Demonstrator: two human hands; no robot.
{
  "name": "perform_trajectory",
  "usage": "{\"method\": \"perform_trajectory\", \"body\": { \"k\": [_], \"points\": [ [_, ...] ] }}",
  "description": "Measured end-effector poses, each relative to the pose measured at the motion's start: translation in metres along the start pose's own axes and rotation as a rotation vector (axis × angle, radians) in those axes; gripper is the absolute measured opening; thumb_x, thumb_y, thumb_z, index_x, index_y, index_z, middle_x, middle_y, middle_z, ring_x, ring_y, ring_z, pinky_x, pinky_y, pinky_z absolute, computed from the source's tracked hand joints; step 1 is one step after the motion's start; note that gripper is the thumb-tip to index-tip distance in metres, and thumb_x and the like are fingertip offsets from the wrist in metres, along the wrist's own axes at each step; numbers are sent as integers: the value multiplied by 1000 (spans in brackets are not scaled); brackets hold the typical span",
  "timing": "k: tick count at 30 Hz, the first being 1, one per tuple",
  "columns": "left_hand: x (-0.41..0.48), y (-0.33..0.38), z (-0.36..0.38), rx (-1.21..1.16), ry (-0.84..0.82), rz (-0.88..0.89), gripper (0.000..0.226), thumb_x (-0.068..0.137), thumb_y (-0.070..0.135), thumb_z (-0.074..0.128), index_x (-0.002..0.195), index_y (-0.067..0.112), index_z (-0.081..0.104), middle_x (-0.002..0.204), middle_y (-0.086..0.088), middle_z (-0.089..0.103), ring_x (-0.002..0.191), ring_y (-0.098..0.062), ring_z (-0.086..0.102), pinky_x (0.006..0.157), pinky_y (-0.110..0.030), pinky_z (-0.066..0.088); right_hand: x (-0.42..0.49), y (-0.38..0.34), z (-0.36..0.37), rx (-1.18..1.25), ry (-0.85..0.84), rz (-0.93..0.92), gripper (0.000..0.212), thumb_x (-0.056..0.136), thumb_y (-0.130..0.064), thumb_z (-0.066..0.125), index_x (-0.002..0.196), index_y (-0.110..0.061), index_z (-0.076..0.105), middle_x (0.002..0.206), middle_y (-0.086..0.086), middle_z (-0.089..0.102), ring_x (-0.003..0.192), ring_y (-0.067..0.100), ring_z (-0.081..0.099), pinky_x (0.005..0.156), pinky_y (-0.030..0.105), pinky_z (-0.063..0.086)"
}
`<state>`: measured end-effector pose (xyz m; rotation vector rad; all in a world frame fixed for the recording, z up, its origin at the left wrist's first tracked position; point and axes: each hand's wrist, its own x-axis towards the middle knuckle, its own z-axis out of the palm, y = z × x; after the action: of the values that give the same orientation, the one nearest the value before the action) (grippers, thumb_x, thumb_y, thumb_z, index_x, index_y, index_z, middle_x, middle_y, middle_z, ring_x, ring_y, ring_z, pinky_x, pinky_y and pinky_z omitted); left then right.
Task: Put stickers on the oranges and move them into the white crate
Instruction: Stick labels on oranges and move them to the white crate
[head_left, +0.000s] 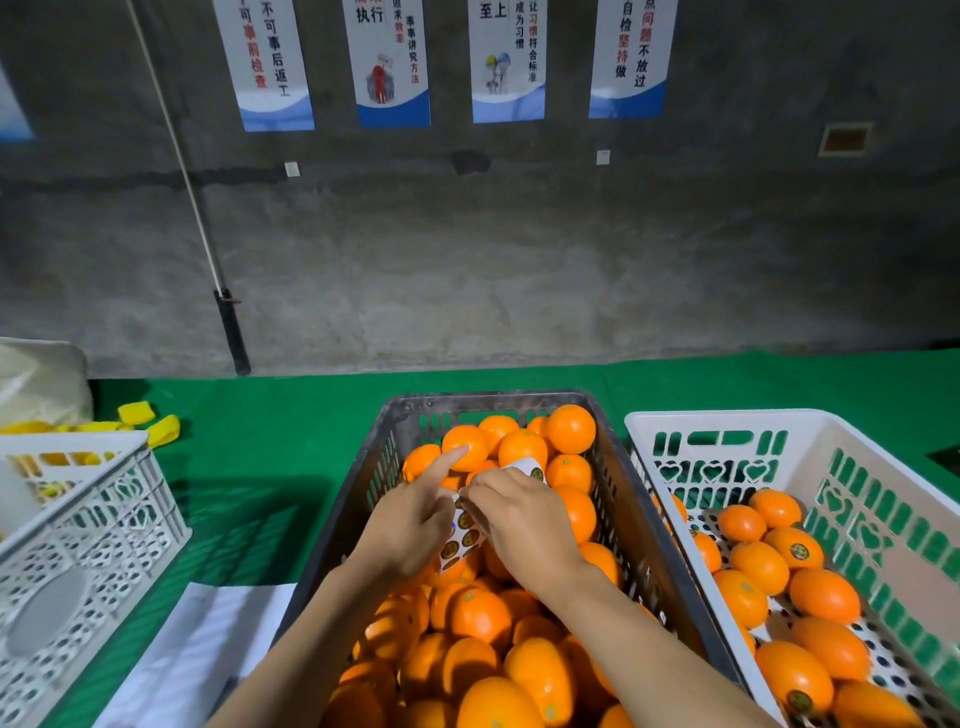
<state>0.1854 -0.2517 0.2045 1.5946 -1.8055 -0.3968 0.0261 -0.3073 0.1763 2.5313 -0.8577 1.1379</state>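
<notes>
Over dark crate (631, 499), ctr frame, packed w/ oranges (480, 616): both hands together above the fruit, working a strip of stickers (461, 535). Left hand (410, 525) w/ index finger stretched fwd, tip touching an orange (464, 447) near the far end; thumb and other fingers curled onto the strip's left edge. Right hand (524, 519) w/ fingers bent down, pinching the strip's upper part; fingertips hidden behind knuckles, so exact grip can't be told. Strip white, curling up past the right hand, printed w/ round yellow-and-dark labels. To the right, just beside dark crate, white crate (717, 423) on green cloth (270, 467), approx. a dozen oranges on its perforated floor, at least two showing a round label on top. To the left, well apart, second white crate (104, 519) w/ lattice walls, holding yellow items too blurred to ID. Yellow pieces (150, 423) lying on cloth behind it, next to a pale sack (41, 384) at frame edge. White sheet (208, 644) flat on cloth btwn left crate and dark crate. Behind: bare concrete wall (519, 260), four hanging posters (392, 62) w/ Chinese text, a thin pole (171, 140) leaning diagonally down to a dark base.
</notes>
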Motion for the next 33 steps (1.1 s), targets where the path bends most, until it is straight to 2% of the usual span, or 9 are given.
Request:
{"method": "perform_trajectory", "body": {
  "k": [4,8,11,16,19,21,25,29,33],
  "points": [
    [0,2,1,18,13,7,53,105,19,38,154,33,24,89,-13,70,84,-29,66,81,-55,50,0,3,1,17,33,16,17,76,-13,84,88,-17,73,88,-1,70,77,20,65,56,29,53],
    [2,0,2,4,59,-37,51,105,16,36,153,30,27,91,-16,70,84,-34,67,79,-54,53,0,3,1,45,7,36,6,85,-17,75,90,-17,72,89,-1,70,79,20,66,58,31,55],
    [6,1,3,162,195,-97,39,103,17,35,141,23,43,86,-15,70,80,-36,68,65,-37,50,1,-1,5,242,-78,283,13,97,-29,58,93,-24,70,92,-8,66,84,11,60,63,31,51],
    [9,2,-7,163,551,-248,42,98,18,36,140,24,41,111,-14,70,91,-37,67,74,-43,52,8,-7,9,784,-87,735,17,92,-16,59,84,-22,73,77,-10,69,71,3,61,63,23,48],
    [9,-4,-12,110,653,-214,36,100,13,38,134,25,43,102,-14,70,83,-38,67,65,-39,47,10,-15,9,1065,-382,956,10,90,-11,66,92,-8,75,59,-3,57,49,8,52,50,26,46],
    [9,-5,-13,109,663,-210,35,100,13,38,133,21,44,104,-14,71,85,-39,67,66,-39,47,8,-25,10,1086,-581,957,15,90,-19,70,98,-7,75,51,-2,50,41,8,45,43,21,43],
    [9,-8,-16,142,661,-273,36,101,15,37,135,23,43,111,-13,70,90,-39,67,72,-45,51,6,-46,21,1036,-714,886,16,95,-18,63,102,-7,73,64,7,52,50,14,46,48,23,45],
    [8,-8,-15,164,651,-269,35,100,23,35,134,27,39,108,-12,70,87,-38,67,67,-41,49,-3,-56,32,704,-583,677,21,97,-36,61,96,-20,75,91,5,67,76,18,57,63,27,44],
    [6,-1,-14,179,622,-232,41,87,41,20,127,38,28,109,-10,70,85,-37,67,69,-48,54,-9,-55,34,404,-482,444,24,96,-44,58,105,-28,74,98,-3,73,86,16,64,52,14,27]
  ]
}}
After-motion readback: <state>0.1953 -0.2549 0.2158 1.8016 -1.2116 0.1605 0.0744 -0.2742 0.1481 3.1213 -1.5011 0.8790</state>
